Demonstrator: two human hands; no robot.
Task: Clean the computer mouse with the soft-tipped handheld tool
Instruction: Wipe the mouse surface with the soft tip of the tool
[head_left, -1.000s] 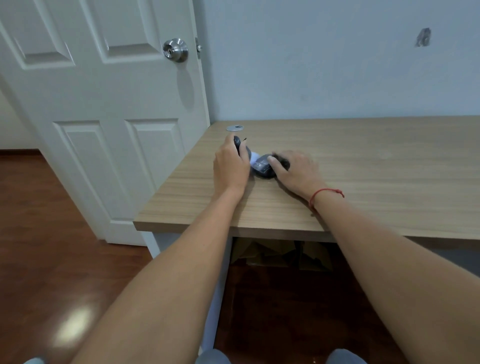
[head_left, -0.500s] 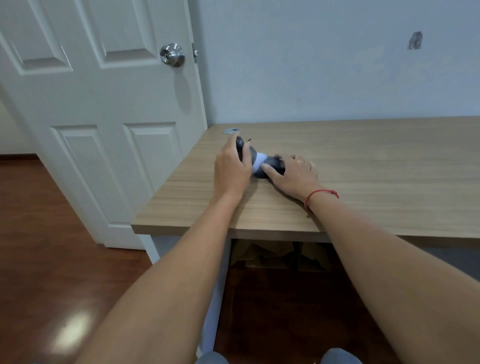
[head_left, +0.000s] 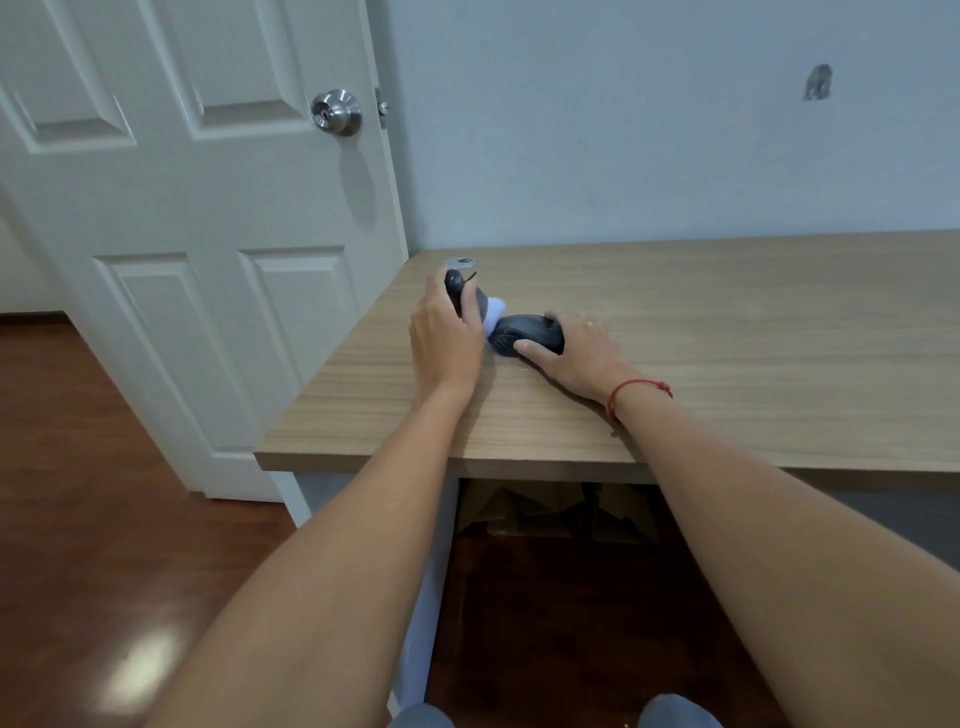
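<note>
White panelled door, far left, with a brushed-metal knob; reddish wood floor below it. Light wood-grain tabletop, its left edge beside the door and its far edge against a pale wall. Small silver disc, flat at the far left corner of the tabletop. Left hand, just nearer than the disc, fingers curled closed around the dark handle of the soft-tipped handheld tool; the tool's pale blue-white tip points right and touches the left end of the computer mouse. Computer mouse, black, resting on the tabletop near the left edge, short of the far left corner. Right hand, laid over the mouse's right side, thumb pressed along its near flank, fingers hidden behind it. Red cord bracelet on the right wrist. Dark mark on the wall, upper right.
</note>
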